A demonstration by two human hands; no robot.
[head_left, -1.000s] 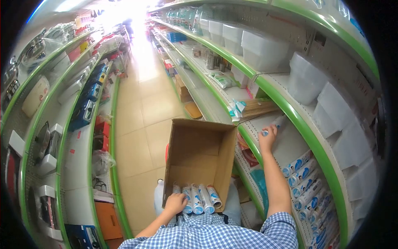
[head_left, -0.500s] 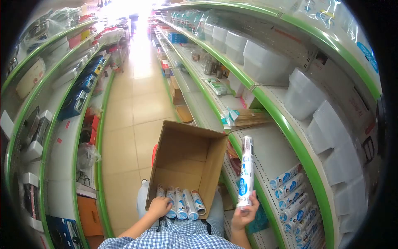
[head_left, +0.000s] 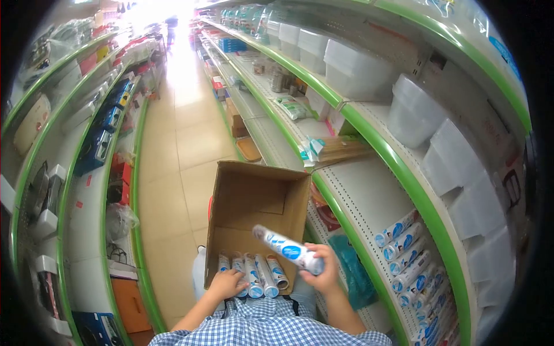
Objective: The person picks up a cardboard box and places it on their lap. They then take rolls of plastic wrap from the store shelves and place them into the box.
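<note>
A cardboard box (head_left: pixel 254 196) rests on the person's lap with its open side up, and several white-and-blue tubes (head_left: pixel 268 277) lie side by side at its near end. My left hand (head_left: pixel 227 284) lies over the leftmost tubes, fingers spread on them. Above the box's right side, my right hand (head_left: pixel 322 270) grips one end of a white tube (head_left: pixel 285 247) with a blue label, which points up and left over the box. More such tubes (head_left: pixel 412 271) lie in rows on the shelf at the right.
Green-edged shelves (head_left: pixel 398 167) hold clear plastic bins (head_left: pixel 358 66) at the right. A teal bag (head_left: pixel 351 271) sits low beside the box. Shelves with boxed goods (head_left: pixel 95 151) line the left, and a tiled aisle (head_left: pixel 167 202) runs between.
My right hand has moved left toward the box, and its tube has tipped from upright to slanting over the box. The left hand stays on the tubes. The view has shifted slightly.
</note>
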